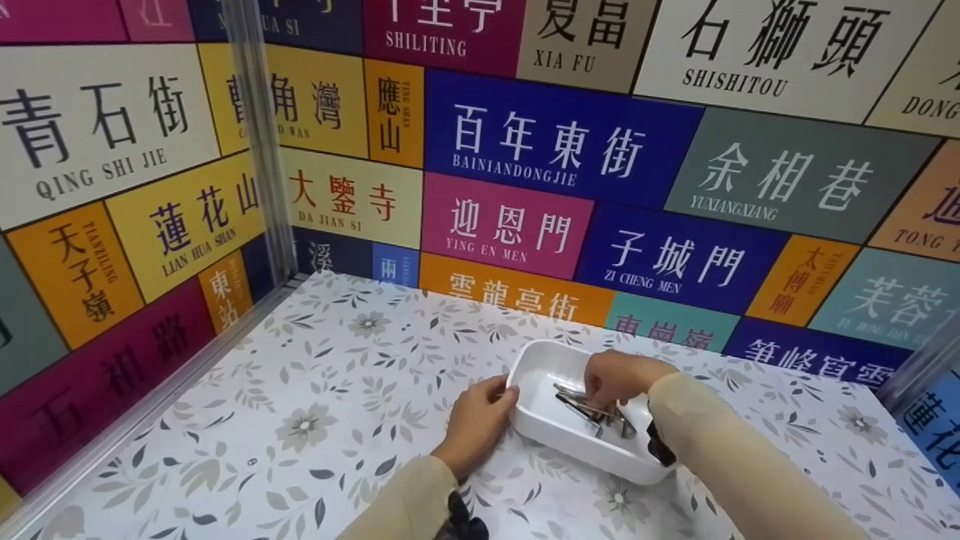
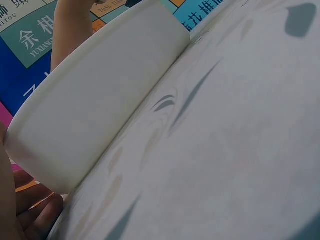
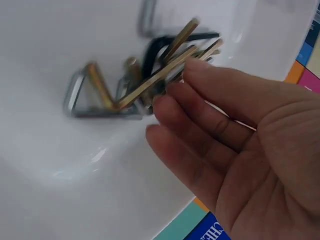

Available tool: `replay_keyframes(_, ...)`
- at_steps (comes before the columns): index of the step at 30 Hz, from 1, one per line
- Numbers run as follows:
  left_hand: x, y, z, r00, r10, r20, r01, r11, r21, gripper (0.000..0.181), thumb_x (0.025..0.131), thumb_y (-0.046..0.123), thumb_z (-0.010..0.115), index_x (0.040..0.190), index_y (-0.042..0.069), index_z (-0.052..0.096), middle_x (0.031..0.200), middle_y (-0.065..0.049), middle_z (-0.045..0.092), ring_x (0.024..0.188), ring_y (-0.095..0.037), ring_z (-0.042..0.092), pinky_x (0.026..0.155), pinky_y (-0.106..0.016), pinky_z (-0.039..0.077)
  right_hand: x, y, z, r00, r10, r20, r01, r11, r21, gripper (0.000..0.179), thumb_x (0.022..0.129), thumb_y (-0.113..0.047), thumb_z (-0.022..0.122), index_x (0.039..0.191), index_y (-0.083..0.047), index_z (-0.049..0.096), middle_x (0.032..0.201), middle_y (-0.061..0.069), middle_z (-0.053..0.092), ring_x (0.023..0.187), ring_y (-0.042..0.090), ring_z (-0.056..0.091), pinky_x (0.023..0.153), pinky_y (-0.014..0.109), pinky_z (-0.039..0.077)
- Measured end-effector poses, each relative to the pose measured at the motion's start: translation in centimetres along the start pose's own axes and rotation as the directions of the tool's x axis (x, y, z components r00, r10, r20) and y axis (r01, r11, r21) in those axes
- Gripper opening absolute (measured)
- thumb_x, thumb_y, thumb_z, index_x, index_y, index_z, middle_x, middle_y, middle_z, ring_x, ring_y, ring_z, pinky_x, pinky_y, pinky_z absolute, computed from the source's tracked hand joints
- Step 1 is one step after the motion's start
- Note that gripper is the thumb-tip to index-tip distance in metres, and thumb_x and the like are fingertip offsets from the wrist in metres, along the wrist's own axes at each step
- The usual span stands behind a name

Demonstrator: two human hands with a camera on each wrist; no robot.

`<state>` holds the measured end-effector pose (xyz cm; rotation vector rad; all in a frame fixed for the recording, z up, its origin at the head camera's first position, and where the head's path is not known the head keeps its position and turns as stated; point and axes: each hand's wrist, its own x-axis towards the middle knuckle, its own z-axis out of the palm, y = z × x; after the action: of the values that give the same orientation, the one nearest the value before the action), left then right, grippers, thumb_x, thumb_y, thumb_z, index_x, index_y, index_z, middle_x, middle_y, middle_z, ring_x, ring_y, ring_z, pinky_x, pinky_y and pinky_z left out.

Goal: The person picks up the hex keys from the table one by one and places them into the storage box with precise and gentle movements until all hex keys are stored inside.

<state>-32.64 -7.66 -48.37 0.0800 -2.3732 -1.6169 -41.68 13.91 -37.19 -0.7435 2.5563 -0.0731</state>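
Observation:
A white rectangular tray [image 1: 570, 444] with rounded corners stands on the table and holds several L-shaped hex keys [image 1: 577, 409]. At its left end my left hand [image 1: 474, 421] grips the rim, with the thumb at the edge; the left wrist view shows curled fingers [image 2: 42, 207] beside the outer wall. My right hand [image 1: 619, 376] reaches down into the tray, thumb and fingers pinching at the bunch of keys. Up close, a brass-coloured hex key [image 3: 159, 77] runs up to the thumb tip, among a black hex key [image 3: 151, 54] and a silver one [image 3: 102, 114], all blurred.
The table [image 1: 360, 420] has a white cover with grey leaves and flowers. Behind and to the left rise wall panels [image 1: 555, 142] of coloured street-name signs, joined at a metal corner post [image 1: 259, 127].

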Motion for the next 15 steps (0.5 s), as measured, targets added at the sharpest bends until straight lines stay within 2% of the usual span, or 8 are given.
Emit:
replay_keyframes(3, 0.0, -0.2, 0.0, 1.0, -0.005, 0.004, 0.005, 1.0, -0.007, 0.041, 0.096, 0.04, 0.059, 0.128, 0.017, 0.07, 0.115, 0.001, 0.076, 0.112, -0.018, 0.068, 0.106, -0.045, 0.049, -0.4, -0.2, -0.2, 0.999, -0.036, -0.005, 0.036, 0.999, 0.003, 0.006, 0.092, -0.017, 0.071, 0.092, -0.012, 0.074, 0.085, 0.001, 0.072, 0.078, 0.016, 0.064, 0.071, 0.031, 0.054)
replay_keyframes(6, -0.1, -0.2, -0.2, 1.0, -0.007, 0.008, 0.007, 1.0, -0.006, 0.042, 0.096, 0.04, 0.059, 0.129, 0.017, 0.069, 0.117, 0.001, 0.076, 0.114, -0.019, 0.068, 0.107, -0.046, 0.048, -0.9, -0.5, -0.6, 0.994, -0.106, -0.04, 0.106, 0.994, -0.015, 0.01, 0.092, -0.02, 0.071, 0.092, -0.011, 0.074, 0.084, 0.001, 0.072, 0.075, 0.013, 0.062, 0.071, 0.029, 0.052)
replay_keyframes(11, 0.0, -0.1, -0.4, 1.0, 0.0, 0.008, 0.0, 1.0, 0.002, 0.043, 0.097, 0.041, 0.058, 0.131, 0.017, 0.068, 0.118, 0.0, 0.076, 0.115, -0.021, 0.068, 0.108, -0.046, 0.048, -2.4, -0.7, -1.1, 0.964, -0.217, -0.154, 0.212, 0.976, -0.048, 0.016, 0.091, -0.026, 0.073, 0.09, -0.01, 0.075, 0.081, 0.0, 0.072, 0.072, 0.01, 0.057, 0.072, 0.03, 0.052)
replay_keyframes(15, -0.1, -0.1, -0.3, 1.0, -0.001, 0.015, 0.001, 1.0, 0.005, 0.044, 0.097, 0.042, 0.058, 0.131, 0.016, 0.068, 0.118, -0.001, 0.076, 0.116, -0.021, 0.068, 0.107, -0.046, 0.048, -4.4, -0.5, -0.8, 0.943, -0.235, -0.237, 0.236, 0.971, -0.027, 0.016, 0.092, -0.029, 0.072, 0.09, -0.012, 0.074, 0.082, -0.003, 0.072, 0.074, 0.009, 0.059, 0.074, 0.031, 0.054)
